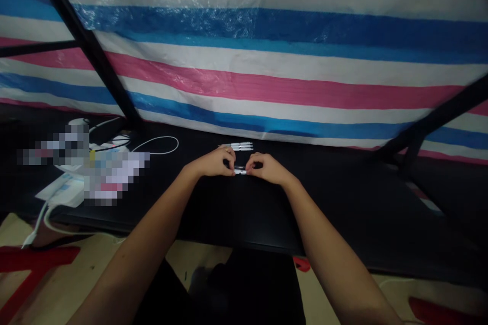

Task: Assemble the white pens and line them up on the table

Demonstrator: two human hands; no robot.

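With my left hand (pixel 213 162) and right hand (pixel 267 166) pinching opposite ends of one pen (pixel 240 171) mid-tabletop, near the far edge, I judge a slipped grip could knock the spare pens (pixel 238 147) just behind.

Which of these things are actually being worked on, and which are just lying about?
In hand:
left hand
right hand
pen held between both
spare pens just behind

Lying about:
white cable
papers
striped tarp
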